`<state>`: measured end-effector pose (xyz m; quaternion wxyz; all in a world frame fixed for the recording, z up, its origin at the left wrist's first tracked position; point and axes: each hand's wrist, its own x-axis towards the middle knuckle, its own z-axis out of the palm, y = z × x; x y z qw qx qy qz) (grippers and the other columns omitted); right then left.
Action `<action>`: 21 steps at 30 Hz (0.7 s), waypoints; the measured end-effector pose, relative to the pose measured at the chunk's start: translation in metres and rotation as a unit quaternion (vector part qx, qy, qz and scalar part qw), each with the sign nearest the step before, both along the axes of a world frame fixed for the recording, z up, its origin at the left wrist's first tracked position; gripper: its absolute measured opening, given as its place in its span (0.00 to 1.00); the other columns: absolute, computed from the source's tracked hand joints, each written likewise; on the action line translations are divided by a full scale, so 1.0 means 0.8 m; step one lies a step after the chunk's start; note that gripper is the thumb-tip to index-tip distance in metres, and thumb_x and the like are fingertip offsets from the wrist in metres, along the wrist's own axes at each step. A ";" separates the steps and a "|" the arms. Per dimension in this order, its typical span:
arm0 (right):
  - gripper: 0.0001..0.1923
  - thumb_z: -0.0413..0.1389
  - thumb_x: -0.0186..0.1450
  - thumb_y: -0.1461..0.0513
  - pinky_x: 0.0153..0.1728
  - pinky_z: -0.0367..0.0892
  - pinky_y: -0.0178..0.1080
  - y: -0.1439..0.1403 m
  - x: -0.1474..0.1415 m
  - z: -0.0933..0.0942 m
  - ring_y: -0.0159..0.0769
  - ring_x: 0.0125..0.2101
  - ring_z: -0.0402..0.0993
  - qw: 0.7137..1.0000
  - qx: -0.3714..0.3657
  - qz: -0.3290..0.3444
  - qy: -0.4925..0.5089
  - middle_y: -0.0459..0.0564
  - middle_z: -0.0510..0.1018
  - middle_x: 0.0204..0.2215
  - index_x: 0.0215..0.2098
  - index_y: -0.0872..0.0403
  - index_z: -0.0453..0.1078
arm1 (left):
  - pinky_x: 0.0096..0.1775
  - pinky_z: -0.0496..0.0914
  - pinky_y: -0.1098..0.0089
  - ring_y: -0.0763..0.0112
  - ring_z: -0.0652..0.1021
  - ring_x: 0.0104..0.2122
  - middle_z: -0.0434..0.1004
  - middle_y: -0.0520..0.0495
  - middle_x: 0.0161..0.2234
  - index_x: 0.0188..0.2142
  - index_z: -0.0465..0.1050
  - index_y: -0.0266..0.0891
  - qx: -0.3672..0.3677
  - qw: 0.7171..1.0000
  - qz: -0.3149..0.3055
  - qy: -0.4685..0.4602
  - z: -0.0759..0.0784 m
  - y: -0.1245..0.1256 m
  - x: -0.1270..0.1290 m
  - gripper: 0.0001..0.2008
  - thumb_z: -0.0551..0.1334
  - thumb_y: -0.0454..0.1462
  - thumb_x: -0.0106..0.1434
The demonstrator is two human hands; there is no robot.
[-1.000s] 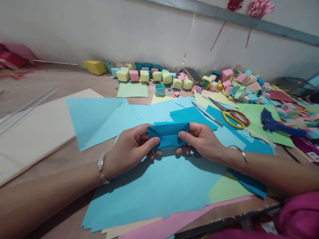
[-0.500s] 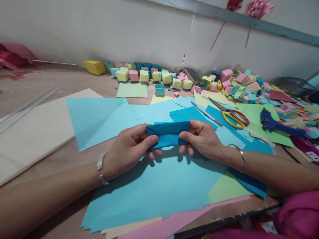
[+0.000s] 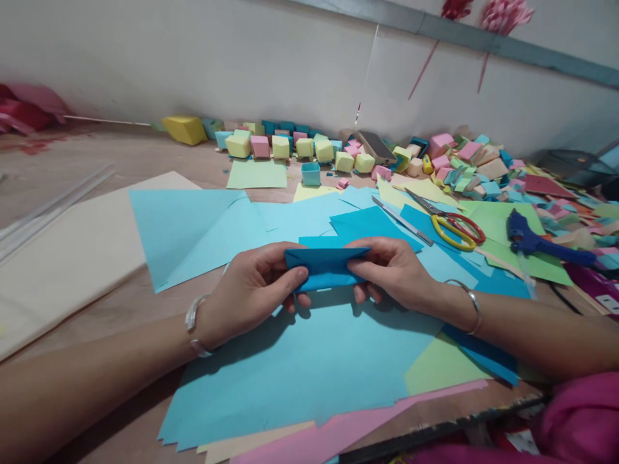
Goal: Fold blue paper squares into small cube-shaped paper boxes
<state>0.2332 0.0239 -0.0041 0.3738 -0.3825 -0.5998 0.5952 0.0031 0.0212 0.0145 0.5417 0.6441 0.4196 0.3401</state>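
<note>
A folded piece of dark blue paper (image 3: 327, 269) is held level between both hands, above a stack of light blue sheets (image 3: 309, 361). Its left end is pinched by my left hand (image 3: 264, 277), thumb on the front and fingers behind. My right hand (image 3: 394, 270) grips the other end in the same way, its thumb pressing on the paper's face. Just beyond the hands lie more dark blue paper (image 3: 367, 222), a slim silver craft knife (image 3: 402, 221) and scissors with red and yellow handles (image 3: 454, 232).
Small paper boxes (image 3: 280, 147) line the wall, with a heap of coloured ones (image 3: 476, 164) at the back right. A blue glue gun (image 3: 544, 241) lies at right on green paper. Cream sheets (image 3: 91, 245) cover the left side. The table's front edge (image 3: 435, 422) runs along the lower right.
The top flap of the folded paper has tipped, so its upper edge sits slightly lower. My right thumb and fingers have shifted a little along the paper. Both hands still hold it.
</note>
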 end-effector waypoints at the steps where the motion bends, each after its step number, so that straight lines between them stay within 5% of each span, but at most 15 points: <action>1: 0.16 0.58 0.63 0.59 0.13 0.61 0.24 0.001 0.001 -0.002 0.23 0.12 0.67 1.000 -0.007 0.006 0.008 0.42 0.76 0.16 0.48 0.57 0.72 | 0.20 0.72 0.76 0.71 0.79 0.19 0.78 0.51 0.21 0.43 0.71 0.36 0.001 1.000 -0.004 -0.005 -0.001 0.000 -0.001 0.12 0.62 0.38 0.60; 14: 0.10 0.54 0.52 0.70 0.13 0.65 0.26 0.009 0.004 -0.007 0.28 0.18 0.74 0.996 -0.039 -0.045 0.070 0.48 0.78 0.22 0.26 0.56 0.78 | 0.30 0.77 0.69 0.72 0.79 0.22 0.79 0.46 0.30 0.28 0.74 0.36 -0.026 0.998 -0.032 -0.038 0.000 0.002 -0.010 0.06 0.58 0.31 0.57; 21: 0.15 0.51 0.53 0.71 0.16 0.68 0.28 0.001 0.004 -0.005 0.26 0.20 0.75 0.995 0.100 -0.011 0.018 0.48 0.79 0.32 0.27 0.54 0.78 | 0.25 0.76 0.69 0.64 0.81 0.25 0.79 0.48 0.28 0.44 0.64 0.39 -0.051 0.997 -0.036 -0.044 -0.001 0.002 -0.005 0.16 0.64 0.41 0.60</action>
